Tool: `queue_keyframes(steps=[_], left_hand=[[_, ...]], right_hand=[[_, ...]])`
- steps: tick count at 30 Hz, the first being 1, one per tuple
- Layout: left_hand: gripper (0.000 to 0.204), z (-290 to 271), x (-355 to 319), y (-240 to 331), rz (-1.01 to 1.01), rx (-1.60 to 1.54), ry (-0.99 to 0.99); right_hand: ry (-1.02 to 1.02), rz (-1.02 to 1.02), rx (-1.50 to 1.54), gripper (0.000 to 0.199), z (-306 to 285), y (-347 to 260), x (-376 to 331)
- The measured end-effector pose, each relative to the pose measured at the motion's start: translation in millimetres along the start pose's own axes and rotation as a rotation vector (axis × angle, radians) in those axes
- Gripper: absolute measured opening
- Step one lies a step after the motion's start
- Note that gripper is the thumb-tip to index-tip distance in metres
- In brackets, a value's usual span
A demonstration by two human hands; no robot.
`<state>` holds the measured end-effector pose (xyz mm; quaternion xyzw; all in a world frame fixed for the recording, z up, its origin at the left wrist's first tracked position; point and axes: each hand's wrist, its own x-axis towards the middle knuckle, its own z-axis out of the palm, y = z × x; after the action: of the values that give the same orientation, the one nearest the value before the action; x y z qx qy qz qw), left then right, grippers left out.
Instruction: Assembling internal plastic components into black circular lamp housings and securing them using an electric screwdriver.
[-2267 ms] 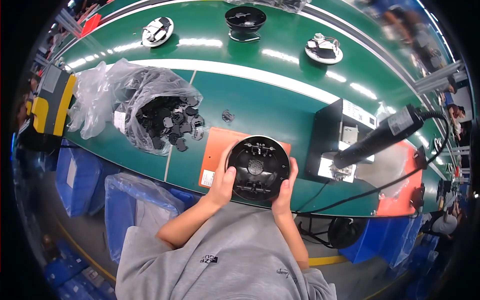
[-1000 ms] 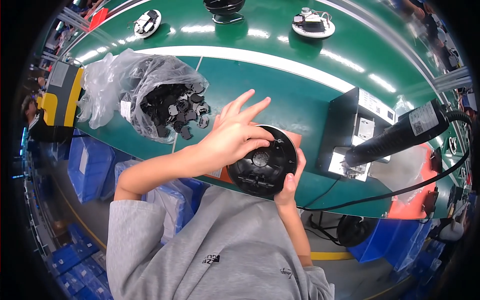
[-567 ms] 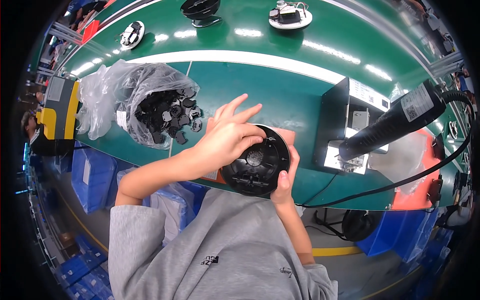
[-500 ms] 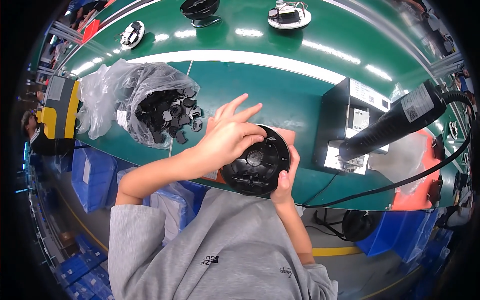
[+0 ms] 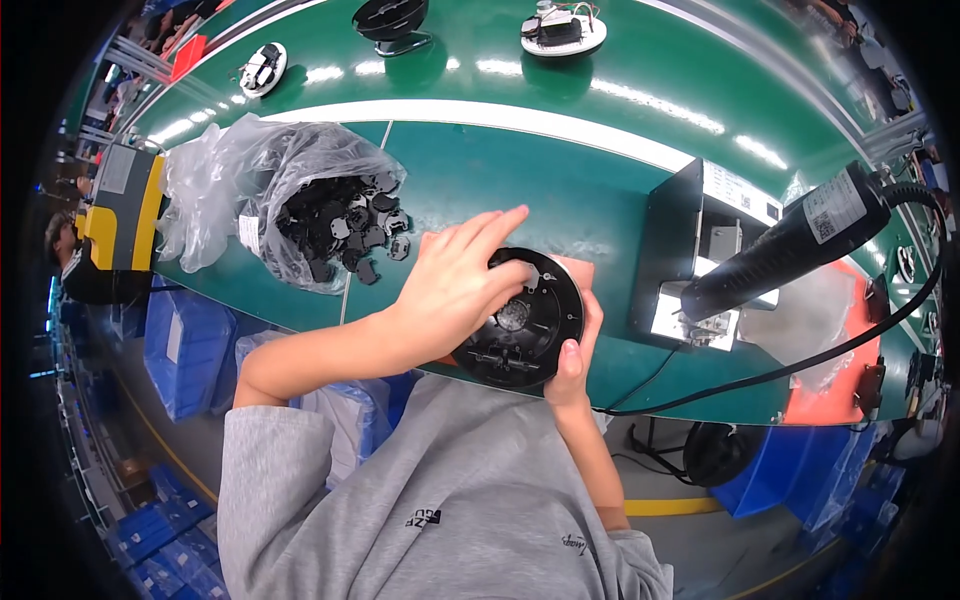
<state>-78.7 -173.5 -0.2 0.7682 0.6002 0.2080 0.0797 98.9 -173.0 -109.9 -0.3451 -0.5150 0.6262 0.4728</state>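
Observation:
A round black plastic housing (image 5: 500, 345), shaped like a shallow bowl with a perforated disc near its middle, is held in front of my body at the bench's near edge. My right hand (image 5: 576, 360) grips its right rim, thumb on the near side. Over its upper left part is my left hand (image 5: 462, 278). The thumb and index finger bend down together at the inside of the housing, beside a small greyish spot. Other fingers of that hand stretch away from me. What the fingertips hold, if anything, is too small to make out.
An open plastic bag (image 5: 285, 225) spills small black and grey parts on the left. Right stand a black-and-white device (image 5: 690, 250) and a black handheld tool (image 5: 780, 245) with a thick cable. A green conveyor (image 5: 460, 80) beyond carries round assemblies. Blue bins (image 5: 185, 355) sit below.
My left index finger has pressed further down into the housing, and the hand's raised fingers have drawn closer together. My right hand keeps its hold. Assemblies on the conveyor have shifted slightly left.

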Motion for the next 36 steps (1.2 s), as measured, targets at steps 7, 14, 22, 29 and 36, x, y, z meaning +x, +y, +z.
queue_keyframes(steps=[7,14,22,29,36], left_hand=[[0.023,-1,-22,-6,-0.006,0.046,0.074],[0.011,-13,-76,-84,-0.566,-0.150,0.446],[0.027,-2,-74,-121,-0.315,0.146,0.164],[0.023,3,-67,-137,-0.203,0.235,0.096],[0.020,-5,-62,-133,-0.204,0.195,0.087]], right_hand=[[0.063,0.013,0.005,0.079,5,-4,-1],[0.038,-0.019,-0.047,0.075,0,2,0],[0.052,-0.004,0.018,0.075,5,-1,1],[0.067,-0.022,-0.011,0.073,2,4,0],[0.063,-0.034,-0.004,0.071,2,1,1]])
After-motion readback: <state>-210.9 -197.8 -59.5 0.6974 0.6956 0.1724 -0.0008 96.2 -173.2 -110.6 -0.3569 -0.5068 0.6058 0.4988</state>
